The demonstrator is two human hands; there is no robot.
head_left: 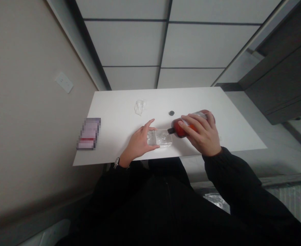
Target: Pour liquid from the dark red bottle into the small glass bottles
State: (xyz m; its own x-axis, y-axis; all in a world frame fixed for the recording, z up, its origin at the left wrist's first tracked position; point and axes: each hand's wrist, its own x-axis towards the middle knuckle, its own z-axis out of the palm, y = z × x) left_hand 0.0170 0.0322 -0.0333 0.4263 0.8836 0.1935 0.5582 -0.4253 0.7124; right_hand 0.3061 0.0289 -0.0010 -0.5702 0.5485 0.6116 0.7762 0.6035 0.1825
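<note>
My left hand [139,141] grips the left side of a clear, boxy container [163,137], thumb on the near side and fingers on the far side. The container rests on the white table. My right hand [201,135] is wrapped round a bottle [179,128] of red liquid with a dark neck. That bottle lies tilted almost flat, its mouth pointing left at the container's right end. Whether liquid is flowing out, I cannot tell. Beyond the bottle's neck sits a small black cap [171,113].
A crumpled white tissue or piece of plastic [139,107] lies toward the far edge of the white table [112,106]. At the table's left end is a blurred-out pinkish item [89,134]. A wall with a socket plate [64,82] borders the left side; white panels [132,42] stand behind.
</note>
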